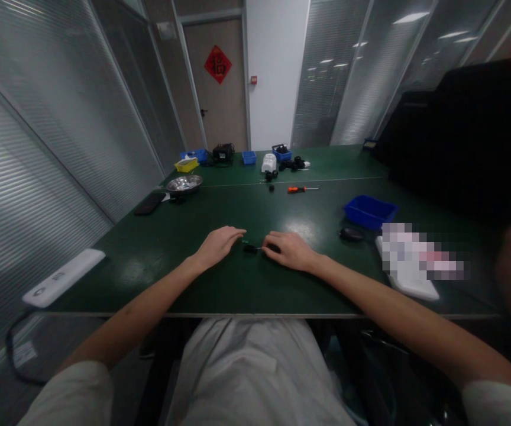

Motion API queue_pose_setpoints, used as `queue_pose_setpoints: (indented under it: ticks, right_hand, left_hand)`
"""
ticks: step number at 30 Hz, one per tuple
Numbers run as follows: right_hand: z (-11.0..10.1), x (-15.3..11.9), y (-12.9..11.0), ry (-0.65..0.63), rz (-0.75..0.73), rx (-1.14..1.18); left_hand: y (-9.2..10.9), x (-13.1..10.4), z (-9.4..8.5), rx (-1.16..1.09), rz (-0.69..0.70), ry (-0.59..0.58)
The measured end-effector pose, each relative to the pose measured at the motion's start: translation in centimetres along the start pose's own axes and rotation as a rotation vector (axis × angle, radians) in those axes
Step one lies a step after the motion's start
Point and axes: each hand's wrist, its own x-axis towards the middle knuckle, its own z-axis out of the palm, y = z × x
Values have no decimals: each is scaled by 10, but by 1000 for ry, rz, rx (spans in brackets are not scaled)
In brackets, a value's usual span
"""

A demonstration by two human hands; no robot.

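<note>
My left hand (220,246) rests over the green tabletop with its fingers stretched out, the tips near a small black part (250,249) with a greenish bit beside it. On the other side of that part, my right hand (291,251) is curled, thumb and fingers closed around something dark that is mostly hidden. A short thin light-coloured piece shows between those fingers and the black part; whether they are joined I cannot tell.
A blue tray (371,212), a dark oval object (351,235) and a white object (415,290), partly pixelated, lie on the right. An orange screwdriver (297,189) and a metal bowl (184,184) lie farther back. A white power strip (64,277) stands left. Another person sits at the right.
</note>
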Motion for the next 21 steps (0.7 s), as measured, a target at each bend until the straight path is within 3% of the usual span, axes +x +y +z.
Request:
queue_pose_setpoints:
  ticks: [3, 7, 11, 18, 21]
  right_hand:
    - [-1, 0, 0, -7, 2, 3]
    - [0, 0, 0, -10, 9, 2]
    - [0, 1, 0, -9, 7, 12]
    - [-2, 1, -2, -18, 17, 15]
    - [-3, 0, -2, -21, 17, 24]
  left_hand:
    - [0, 0, 1, -129, -77, 45]
    - [11, 1, 1, -247, -23, 87]
    - [22, 1, -1, -208, 49, 126]
    - [23, 0, -5, -252, -11, 158]
    - [29, 0, -8, -136, 22, 187]
